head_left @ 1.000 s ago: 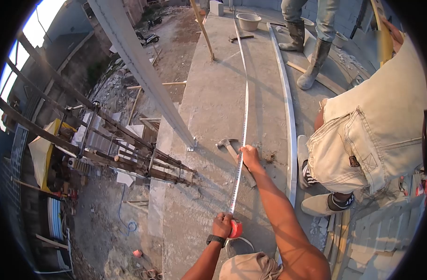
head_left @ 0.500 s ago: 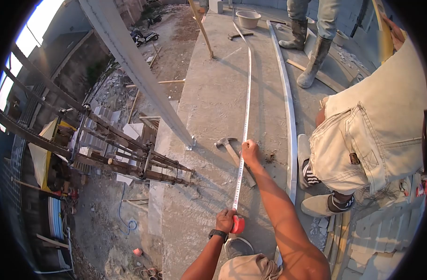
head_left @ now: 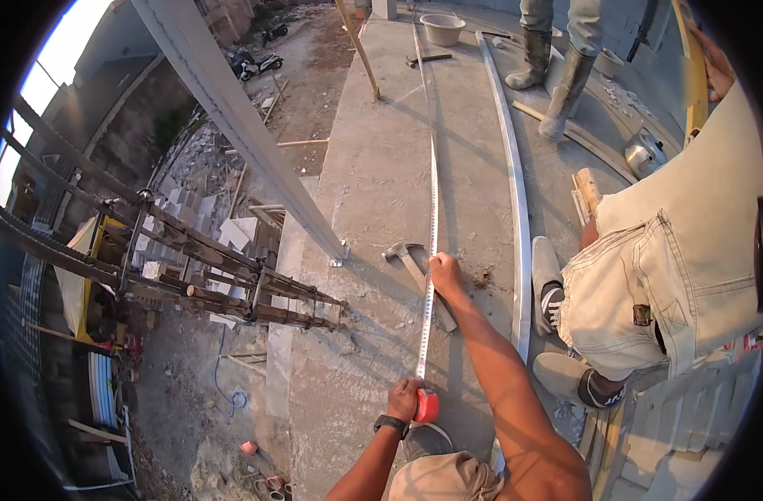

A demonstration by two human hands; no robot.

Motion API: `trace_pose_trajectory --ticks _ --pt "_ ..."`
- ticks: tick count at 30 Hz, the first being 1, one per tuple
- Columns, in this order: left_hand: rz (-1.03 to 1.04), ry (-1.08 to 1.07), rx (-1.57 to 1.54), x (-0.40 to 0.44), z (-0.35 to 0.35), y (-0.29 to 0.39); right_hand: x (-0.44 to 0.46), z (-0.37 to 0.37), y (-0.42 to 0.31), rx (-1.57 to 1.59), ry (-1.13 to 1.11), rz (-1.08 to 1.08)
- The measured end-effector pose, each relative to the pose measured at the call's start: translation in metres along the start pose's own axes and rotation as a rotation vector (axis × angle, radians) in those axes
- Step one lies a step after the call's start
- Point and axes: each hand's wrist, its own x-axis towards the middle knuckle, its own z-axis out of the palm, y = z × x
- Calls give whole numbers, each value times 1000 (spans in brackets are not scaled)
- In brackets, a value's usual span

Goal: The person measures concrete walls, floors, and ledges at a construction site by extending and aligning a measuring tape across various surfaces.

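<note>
A long white tape blade (head_left: 434,192) stretches over the concrete slab (head_left: 381,200) toward the far end. My left hand (head_left: 404,400), with a dark watch on its wrist, is closed around the red tape measure (head_left: 427,406) near my shoe. Farther up the blade, my right hand (head_left: 445,274) pinches its edge, fingers closed. A hammer (head_left: 416,280) lies on the slab beside and partly beneath the blade, left of my right hand.
A long metal bar (head_left: 515,184) lies right of the blade. A person in light shorts (head_left: 640,284) is close on the right; another in boots (head_left: 565,92) stands beyond. A slanted post (head_left: 256,142) and rebar column (head_left: 206,267) are left.
The blade's far stretch has shifted slightly left and looks twisted edge-on. The person in shorts has shifted, exposing a kettle and a piece of wood. Both my hands keep their hold.
</note>
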Motion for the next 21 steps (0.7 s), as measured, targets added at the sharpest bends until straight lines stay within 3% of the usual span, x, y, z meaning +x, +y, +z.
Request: trace_pose_trajectory --ticks 2,13,15,19,21 --pt "-106 -15 -117 -3 1 14 -2 -2 -5 5 28 -46" --pt "-108 -33 -153 -5 4 18 -6 -7 1 -2 194 -45" --pt "-104 -29 -156 -4 4 15 -5 -10 5 -116 151 30" --pt "-78 -40 -117 -6 1 10 -12 -14 -6 -181 141 -25" --pt "-79 -52 -111 -11 1 20 -14 -16 -10 -14 -58 94"
